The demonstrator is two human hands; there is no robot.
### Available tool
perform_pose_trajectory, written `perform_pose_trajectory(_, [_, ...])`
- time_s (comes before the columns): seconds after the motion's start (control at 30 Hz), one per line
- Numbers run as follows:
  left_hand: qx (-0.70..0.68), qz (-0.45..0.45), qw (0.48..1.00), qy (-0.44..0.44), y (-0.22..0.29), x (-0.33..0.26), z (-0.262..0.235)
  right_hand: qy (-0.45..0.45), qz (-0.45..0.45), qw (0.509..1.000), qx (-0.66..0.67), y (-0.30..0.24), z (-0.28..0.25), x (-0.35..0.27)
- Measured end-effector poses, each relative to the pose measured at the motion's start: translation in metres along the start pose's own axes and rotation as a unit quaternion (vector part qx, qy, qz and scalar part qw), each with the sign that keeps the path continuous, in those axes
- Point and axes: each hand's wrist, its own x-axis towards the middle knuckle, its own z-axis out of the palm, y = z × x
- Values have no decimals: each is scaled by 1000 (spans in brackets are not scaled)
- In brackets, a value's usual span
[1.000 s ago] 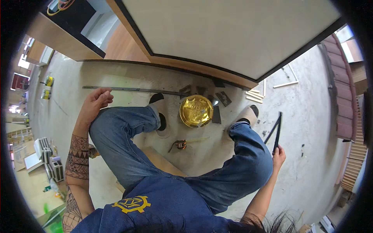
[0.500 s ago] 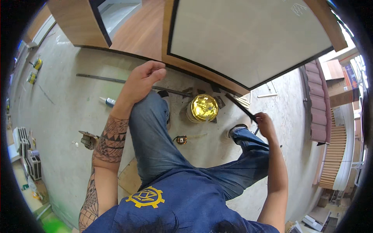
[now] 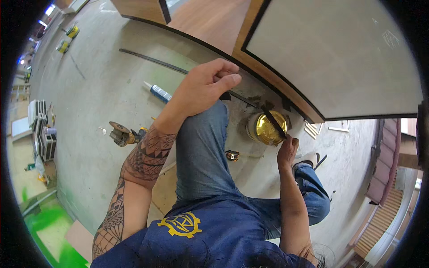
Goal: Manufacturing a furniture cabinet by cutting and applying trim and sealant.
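Item: thin black strip [image 3: 272, 123], clamped in my right hand [image 3: 287, 151], slanting up-left over gold tin [image 3: 267, 128] on floor. Left hand [image 3: 203, 89] on knee, fingers loosely curled, holding nothing.

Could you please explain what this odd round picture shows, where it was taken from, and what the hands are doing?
It comes from a fisheye camera on a person's head, looking down, so straight edges bend. No machine here: two bare hands. The left hand rests on the raised knee. The right hand holds a thin black strip over a gold can. On the concrete floor lie a tube, a power tool and a long dark strip. A big white panel lies ahead.
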Motion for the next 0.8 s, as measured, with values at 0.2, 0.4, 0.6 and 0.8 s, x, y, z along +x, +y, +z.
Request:
perform_pose_trajectory(0.2, [66, 15, 998, 7, 0, 2, -1, 139, 318, 934, 81, -18, 89, -82])
perform_pose_trajectory(0.4, [-34, -27, 996, 76, -5, 0, 1, -485, 459, 681, 299, -69, 166, -123])
perform_pose_trajectory(0.6, [0, -65, 989, 135, 0, -4, 0, -335, 627, 524, 468, -113, 236, -126])
perform_pose_trajectory(0.8, [-30, -59, 989, 132, 0, 15, 9, -341, 476, 700, 408, -5, 306, -156])
